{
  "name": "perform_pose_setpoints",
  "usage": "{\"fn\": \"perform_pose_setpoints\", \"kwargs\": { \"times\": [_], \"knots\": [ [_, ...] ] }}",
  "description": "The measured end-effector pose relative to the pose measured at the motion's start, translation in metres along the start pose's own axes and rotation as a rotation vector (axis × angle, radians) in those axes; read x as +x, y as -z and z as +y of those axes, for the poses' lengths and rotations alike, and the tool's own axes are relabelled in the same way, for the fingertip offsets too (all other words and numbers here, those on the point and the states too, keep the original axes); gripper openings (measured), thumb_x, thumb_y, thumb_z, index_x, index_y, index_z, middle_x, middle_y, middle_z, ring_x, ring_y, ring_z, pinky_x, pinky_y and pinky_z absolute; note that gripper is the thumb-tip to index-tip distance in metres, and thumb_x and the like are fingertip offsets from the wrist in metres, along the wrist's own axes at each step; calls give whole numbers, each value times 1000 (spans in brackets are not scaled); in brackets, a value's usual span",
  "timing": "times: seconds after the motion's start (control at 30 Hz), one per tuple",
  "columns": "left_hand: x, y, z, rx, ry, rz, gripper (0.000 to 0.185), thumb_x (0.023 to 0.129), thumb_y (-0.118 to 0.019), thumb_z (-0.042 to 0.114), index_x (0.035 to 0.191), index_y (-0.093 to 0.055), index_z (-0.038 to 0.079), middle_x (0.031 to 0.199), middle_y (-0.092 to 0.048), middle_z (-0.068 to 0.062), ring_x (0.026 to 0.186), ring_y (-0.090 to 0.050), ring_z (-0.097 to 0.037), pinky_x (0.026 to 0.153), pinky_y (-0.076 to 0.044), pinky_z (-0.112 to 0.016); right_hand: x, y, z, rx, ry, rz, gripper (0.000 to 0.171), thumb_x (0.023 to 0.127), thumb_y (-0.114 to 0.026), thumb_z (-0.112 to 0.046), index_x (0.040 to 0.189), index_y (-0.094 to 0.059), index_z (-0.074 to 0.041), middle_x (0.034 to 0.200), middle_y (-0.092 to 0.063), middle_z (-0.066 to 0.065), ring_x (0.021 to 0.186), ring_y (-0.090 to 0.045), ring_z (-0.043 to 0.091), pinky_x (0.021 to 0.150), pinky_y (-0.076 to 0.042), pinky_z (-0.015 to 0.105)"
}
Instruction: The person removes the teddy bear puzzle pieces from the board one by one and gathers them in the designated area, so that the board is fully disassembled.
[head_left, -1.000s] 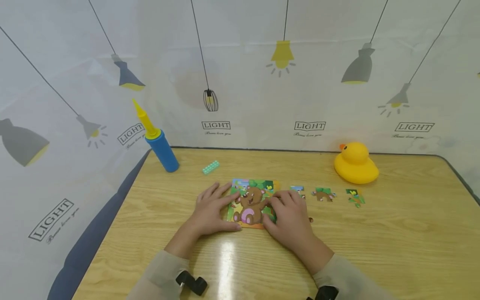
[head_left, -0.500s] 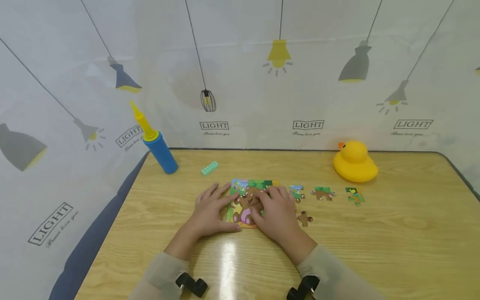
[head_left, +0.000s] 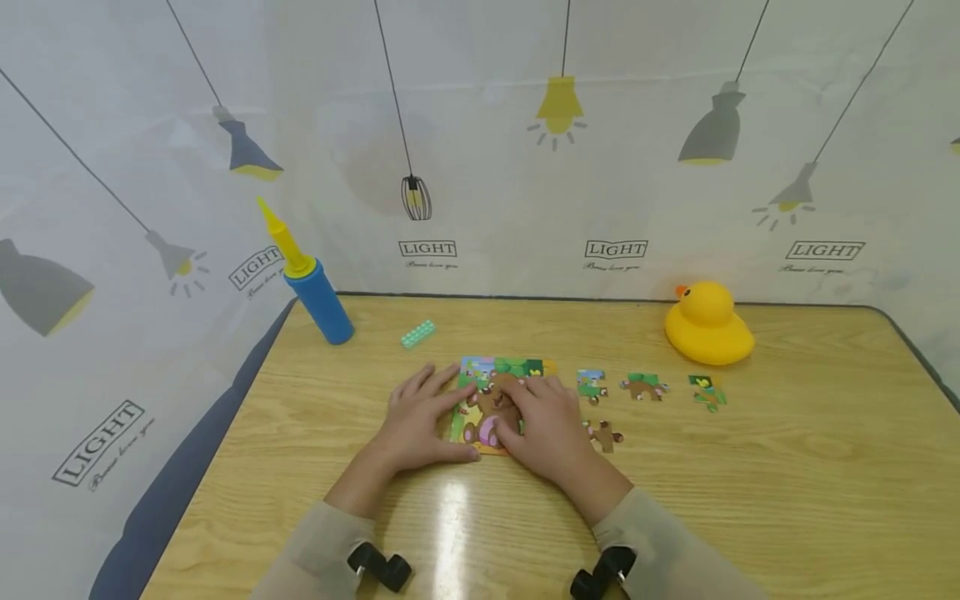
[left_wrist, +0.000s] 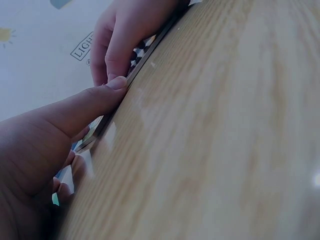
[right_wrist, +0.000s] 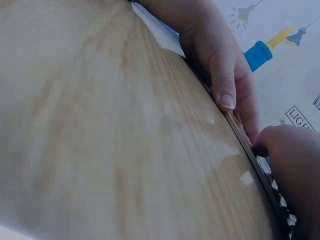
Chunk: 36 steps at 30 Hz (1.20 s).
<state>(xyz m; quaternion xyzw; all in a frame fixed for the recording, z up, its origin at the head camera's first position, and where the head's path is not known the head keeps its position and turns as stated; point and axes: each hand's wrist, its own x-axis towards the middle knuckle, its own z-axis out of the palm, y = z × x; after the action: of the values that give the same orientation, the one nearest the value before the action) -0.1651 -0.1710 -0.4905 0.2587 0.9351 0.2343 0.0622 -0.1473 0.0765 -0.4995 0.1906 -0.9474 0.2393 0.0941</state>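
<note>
The puzzle lies flat under my fingers: my left hand presses its left edge, my right hand rests open across its middle.

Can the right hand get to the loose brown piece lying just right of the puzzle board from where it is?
Probably yes: the right hand rests on the puzzle board, the brown piece lies uncovered beside it, and only bare table separates them.

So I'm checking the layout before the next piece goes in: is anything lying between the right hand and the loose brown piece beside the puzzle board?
Nothing visible does. The right hand rests on the puzzle board, and the loose brown piece lies just to its right on bare table. The other loose pieces sit farther back, out of that path.
</note>
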Motion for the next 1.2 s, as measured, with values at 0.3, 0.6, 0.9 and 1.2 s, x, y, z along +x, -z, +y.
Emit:
{"fn": "perform_pose_setpoints", "kwargs": {
  "times": [0.3, 0.6, 0.9, 1.2],
  "knots": [
    [-1, 0, 0, -12, 9, -1, 100, 76, -87, 69, 160, -54, 26, 175, -28, -3, 160, -14, -45, 121, -14, -69, 7, 3, 0, 77, -88, -101, 66, 90, -79, -45, 148, -65, -20, 132, -72, 1, 112, -59, 28, 87, -41, 47],
    [0, 1, 1, -10, 8, -12, 100, 76, -86, 69, 160, -53, 27, 176, -27, -3, 161, -13, -44, 121, -14, -69, 14, 9, -2, 80, -131, -172, 68, 89, -80, -49, 149, -65, -20, 132, -71, 4, 112, -60, 31, 90, -46, 49],
    [-1, 2, 2, -14, 18, -19, 99, 78, -85, 69, 161, -53, 27, 176, -27, -2, 161, -13, -43, 121, -15, -70, 16, 11, -3, 97, -160, -193, 71, 88, -81, -56, 147, -66, -20, 137, -70, 3, 113, -59, 29, 93, -45, 51],
    [-1, 2, 1, -8, 14, -20, 99, 78, -85, 69, 161, -52, 27, 176, -26, -2, 161, -12, -43, 121, -15, -70, 17, 12, -4, 135, -200, -212, 72, 87, -85, -56, 145, -67, -18, 136, -70, 2, 115, -58, 30, 93, -41, 51]
  ]
}}
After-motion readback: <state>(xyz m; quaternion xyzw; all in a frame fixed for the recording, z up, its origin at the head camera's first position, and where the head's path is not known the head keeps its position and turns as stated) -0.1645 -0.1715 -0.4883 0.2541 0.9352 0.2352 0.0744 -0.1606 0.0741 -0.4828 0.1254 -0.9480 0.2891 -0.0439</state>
